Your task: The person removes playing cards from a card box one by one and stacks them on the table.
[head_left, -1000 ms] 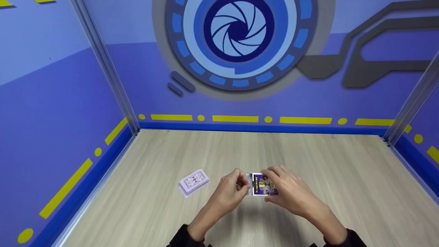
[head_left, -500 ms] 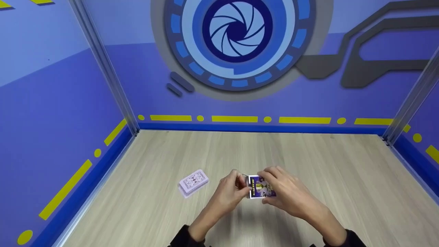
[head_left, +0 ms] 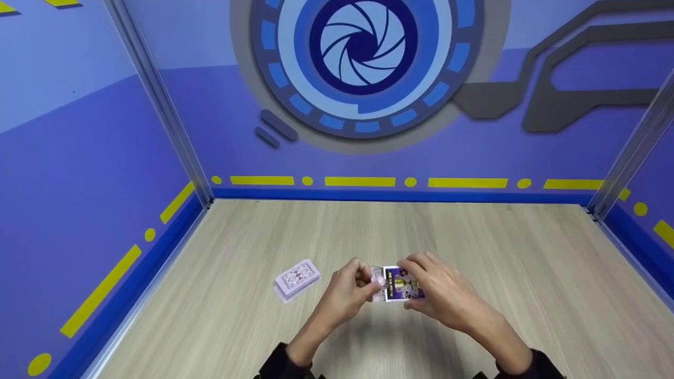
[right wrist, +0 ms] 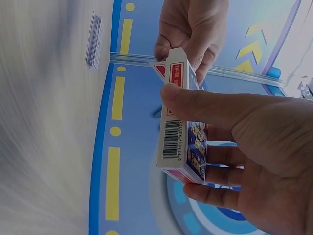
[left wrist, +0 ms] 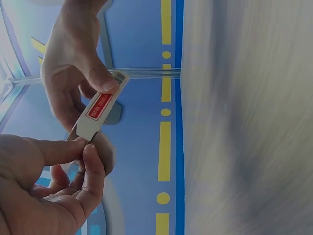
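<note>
My right hand (head_left: pixel 445 289) grips a small playing-card box (head_left: pixel 403 283) above the table, its purple printed face turned up. In the right wrist view, the thumb presses the box's narrow white side, which carries a barcode (right wrist: pixel 171 138) and a red label. My left hand (head_left: pixel 348 288) pinches a thin, pale patterned piece (head_left: pixel 377 284) at the box's left end; I cannot tell whether it is a flap or a card. A white flap with red (right wrist: pixel 159 70) angles off that end in the right wrist view. Left of the hands, a card stack (head_left: pixel 298 277) lies face down.
The pale wood-grain table (head_left: pixel 505 263) extends around both hands. A blue-purple printed wall (head_left: pixel 368 163) closes the back, and side walls stand left and right with metal corner posts (head_left: pixel 163 105).
My left hand has shifted slightly left, and the gap to the box has widened, showing more of the patterned piece. The right hand keeps its grip; the card stack stays put.
</note>
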`<state>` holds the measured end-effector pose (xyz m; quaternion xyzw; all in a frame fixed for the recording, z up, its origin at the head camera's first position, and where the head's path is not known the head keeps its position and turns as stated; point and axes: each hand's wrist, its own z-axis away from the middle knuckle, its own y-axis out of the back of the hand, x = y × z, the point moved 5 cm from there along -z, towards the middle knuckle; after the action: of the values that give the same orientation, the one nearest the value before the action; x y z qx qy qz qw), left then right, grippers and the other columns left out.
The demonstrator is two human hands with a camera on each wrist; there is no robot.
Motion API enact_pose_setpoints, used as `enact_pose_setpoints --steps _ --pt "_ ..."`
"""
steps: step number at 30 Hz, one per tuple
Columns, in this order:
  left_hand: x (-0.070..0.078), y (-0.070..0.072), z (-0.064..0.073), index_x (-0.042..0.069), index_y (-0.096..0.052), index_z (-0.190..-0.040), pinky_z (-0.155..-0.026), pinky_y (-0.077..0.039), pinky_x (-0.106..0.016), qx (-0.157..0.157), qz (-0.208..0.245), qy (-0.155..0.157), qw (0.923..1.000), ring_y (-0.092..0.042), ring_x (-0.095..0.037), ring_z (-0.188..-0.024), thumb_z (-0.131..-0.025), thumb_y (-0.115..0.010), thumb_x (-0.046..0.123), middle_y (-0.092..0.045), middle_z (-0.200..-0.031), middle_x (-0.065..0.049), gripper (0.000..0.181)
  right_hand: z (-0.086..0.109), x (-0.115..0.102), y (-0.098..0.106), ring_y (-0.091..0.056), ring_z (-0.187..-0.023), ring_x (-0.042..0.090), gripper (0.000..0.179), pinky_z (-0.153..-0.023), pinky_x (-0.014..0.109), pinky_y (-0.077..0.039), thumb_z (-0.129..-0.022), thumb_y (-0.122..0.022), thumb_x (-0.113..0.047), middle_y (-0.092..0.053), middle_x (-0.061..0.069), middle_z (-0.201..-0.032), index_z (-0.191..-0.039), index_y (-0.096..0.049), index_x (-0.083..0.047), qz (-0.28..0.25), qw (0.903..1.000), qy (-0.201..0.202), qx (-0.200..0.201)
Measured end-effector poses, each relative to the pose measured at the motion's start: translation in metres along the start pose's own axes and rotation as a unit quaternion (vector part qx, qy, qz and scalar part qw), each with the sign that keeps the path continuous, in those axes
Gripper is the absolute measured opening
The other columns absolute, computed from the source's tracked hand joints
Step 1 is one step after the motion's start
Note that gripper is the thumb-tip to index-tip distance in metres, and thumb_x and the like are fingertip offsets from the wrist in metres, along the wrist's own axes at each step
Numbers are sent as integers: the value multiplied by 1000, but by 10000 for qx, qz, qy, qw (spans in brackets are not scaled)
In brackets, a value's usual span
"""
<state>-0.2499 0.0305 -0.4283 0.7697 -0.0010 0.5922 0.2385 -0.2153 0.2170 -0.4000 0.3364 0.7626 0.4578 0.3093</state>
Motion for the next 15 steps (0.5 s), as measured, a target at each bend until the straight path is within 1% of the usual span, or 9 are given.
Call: enact_pose_setpoints --steps 2,4,7,8,10,12,14,15 --pt "2 2 0 5 -56 -96 -66 -53 -23 49 -51 -134 9999 -63 -9 -78 -91 -73 -4 -69 -86 -1 20 0 3 0 -60 -107 21 72 -83 43 -57 -71 -97 -24 -63 5 -122 -132 -63 -8 -26 10000 -60 -2" --pt "5 5 -1 5 -59 -103 -66 -52 -22 92 -180 -300 9993 -64 -9 -79 -90 -71 -6 -71 -87 -2 21 -1 6 0 -61 -108 22 72 -82 44 -57 -71 -97 -25 -63 5 -123 -132 -63 -9 -51 9999 -140 -3" --pt "10 9 -1 4 -61 -120 -64 -48 -22 102 -520 -574 9969 -60 -7 -74 -91 -68 -7 -70 -87 -3 32 -1 9 1 -61 -108 22 72 -82 44 -56 -72 -96 -27 -63 5 -123 -133 -63 -9 -77 9997 -232 2" --pt "12 10 0 4 -61 -125 -64 -47 -22 108 -678 -674 9954 -59 -7 -74 -91 -67 -8 -71 -93 -4 37 -1 10 1 -61 -108 22 72 -82 45 -56 -72 -96 -27 -63 5 -123 -133 -63 -9 -70 9996 -255 14" --pt "15 12 0 5 -63 -132 -65 -45 -21 100 -1028 -794 9915 -54 -6 -76 -91 -63 -8 -67 -101 -4 43 0 12 2 -61 -108 22 72 -83 45 -56 -72 -96 -29 -63 5 -123 -132 -63 -8 -56 9996 -276 43" --pt "16 12 0 8 -65 -136 -66 -45 -21 41 -1396 -860 9865 -51 -6 -78 -89 -62 -7 -60 -111 -3 49 0 12 2 -61 -108 22 71 -83 44 -56 -72 -96 -29 -63 5 -122 -132 -63 -8 -40 9996 -264 82" --pt "17 12 2 9 -66 -136 -68 -46 -21 -36 -1740 -883 9808 -51 -6 -81 -87 -65 -4 -53 -120 -2 50 0 12 2 -61 -108 21 71 -83 44 -56 -72 -96 -29 -63 5 -122 -131 -63 -7 -38 9996 -246 107" --pt "17 11 2 10 -65 -137 -68 -46 -21 -97 -1898 -861 9780 -51 -6 -82 -88 -69 0 -49 -119 -2 50 0 12 2 -61 -107 21 71 -83 44 -56 -72 -96 -28 -63 5 -122 -131 -63 -7 -46 9996 -235 115"
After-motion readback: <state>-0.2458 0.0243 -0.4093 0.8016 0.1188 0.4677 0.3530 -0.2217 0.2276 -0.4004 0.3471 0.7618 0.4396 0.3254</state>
